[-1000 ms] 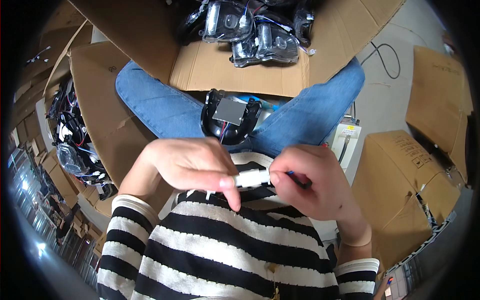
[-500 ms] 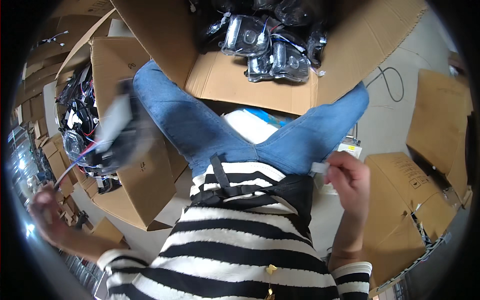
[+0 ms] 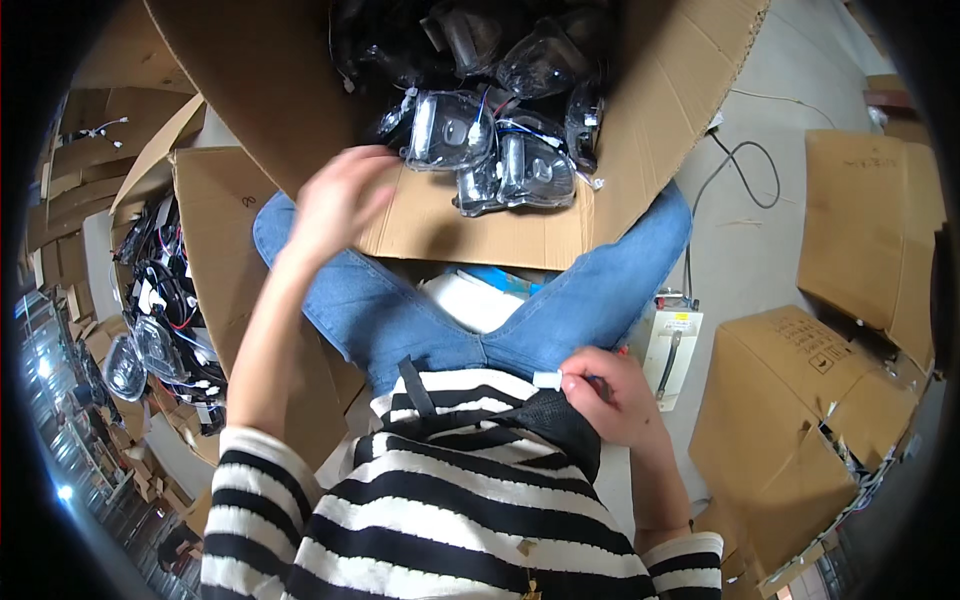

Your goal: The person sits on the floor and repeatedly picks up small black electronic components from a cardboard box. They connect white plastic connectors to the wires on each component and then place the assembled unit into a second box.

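Left hand [image 3: 335, 205] reaches toward headlights [image 3: 500, 165]; right hand [image 3: 610, 395] grips a marker [image 3: 550, 379].

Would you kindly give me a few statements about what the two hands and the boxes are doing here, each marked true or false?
1. The left hand is raised toward the open cardboard box of black lamp units. True.
2. The right hand is empty. False: it holds a small white-tipped marker.
3. The person wears blue jeans. True.
4. The left hand grips a lamp unit. False: it holds nothing.
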A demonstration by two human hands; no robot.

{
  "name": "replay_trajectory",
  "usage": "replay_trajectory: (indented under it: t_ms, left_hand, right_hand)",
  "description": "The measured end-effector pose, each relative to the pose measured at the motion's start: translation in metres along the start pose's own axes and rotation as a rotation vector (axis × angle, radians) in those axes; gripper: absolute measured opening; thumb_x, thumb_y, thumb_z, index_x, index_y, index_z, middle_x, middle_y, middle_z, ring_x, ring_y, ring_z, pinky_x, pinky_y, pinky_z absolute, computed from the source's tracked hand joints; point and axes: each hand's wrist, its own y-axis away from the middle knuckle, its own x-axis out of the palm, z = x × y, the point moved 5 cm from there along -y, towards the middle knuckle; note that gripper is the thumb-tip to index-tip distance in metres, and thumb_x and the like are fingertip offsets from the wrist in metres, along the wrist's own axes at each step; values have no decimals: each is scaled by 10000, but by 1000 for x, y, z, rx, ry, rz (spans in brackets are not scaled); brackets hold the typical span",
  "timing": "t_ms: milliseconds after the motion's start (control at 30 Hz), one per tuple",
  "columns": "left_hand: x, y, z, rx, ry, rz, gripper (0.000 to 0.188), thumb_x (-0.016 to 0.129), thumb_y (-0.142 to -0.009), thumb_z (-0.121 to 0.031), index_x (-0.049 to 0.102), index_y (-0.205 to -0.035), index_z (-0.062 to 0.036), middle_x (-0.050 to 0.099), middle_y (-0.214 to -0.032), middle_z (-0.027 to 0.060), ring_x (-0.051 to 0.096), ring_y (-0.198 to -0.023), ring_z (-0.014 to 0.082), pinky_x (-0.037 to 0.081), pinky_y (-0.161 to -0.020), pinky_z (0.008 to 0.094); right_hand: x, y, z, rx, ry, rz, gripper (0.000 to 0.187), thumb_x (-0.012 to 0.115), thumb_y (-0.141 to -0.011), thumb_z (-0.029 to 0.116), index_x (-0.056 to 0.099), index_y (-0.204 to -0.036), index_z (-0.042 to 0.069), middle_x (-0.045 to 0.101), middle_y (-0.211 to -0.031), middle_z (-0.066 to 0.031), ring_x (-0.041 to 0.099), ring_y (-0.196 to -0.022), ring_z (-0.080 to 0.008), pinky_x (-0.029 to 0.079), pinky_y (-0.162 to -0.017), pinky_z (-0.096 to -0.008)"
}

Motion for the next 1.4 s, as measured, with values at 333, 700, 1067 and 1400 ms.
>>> replay_trajectory:
  t_ms: [333, 700, 1067, 1400]
  left_hand:
    - [189, -48, 169, -1031, 919, 52, 603, 644, -664, -453, 562, -918, 88, 602, -774, 103, 573, -718, 173, 444, -653, 264]
    - [131, -9, -6, 276, -120, 167, 317, 640, -599, -131, 567, -907, -130, 480, -1003, 60, 452, -974, 224, 277, -952, 405]
    - [180, -76, 100, -881, 250, 397, 368, 561, -702, -392, 606, -928, -105, 562, -1016, 124, 514, -973, 269, 390, -844, 334]
    - [120, -55, 33, -218, 286, 149, 188, 621, -651, -218, 543, -700, -55, 559, -889, 67, 492, -937, 221, 263, -925, 372]
  right_hand:
    - [-19, -7, -24, 104, -52, -60, 47, 521, -767, 52, 538, -747, 12, 485, -585, -14, 411, -502, -59, 326, -461, -199]
    - [-21, -28, -27, 180, -25, -70, 39, 507, -772, 43, 531, -764, 14, 473, -599, 7, 380, -518, -30, 295, -460, -186]
    - [-13, -41, -17, 146, 26, -11, 41, 512, -773, 43, 533, -771, 8, 472, -608, -7, 377, -509, -44, 299, -456, -193]
    - [-13, -34, -4, 172, 47, 5, 23, 504, -741, 23, 518, -735, 5, 462, -578, -23, 380, -471, -78, 289, -436, -215]
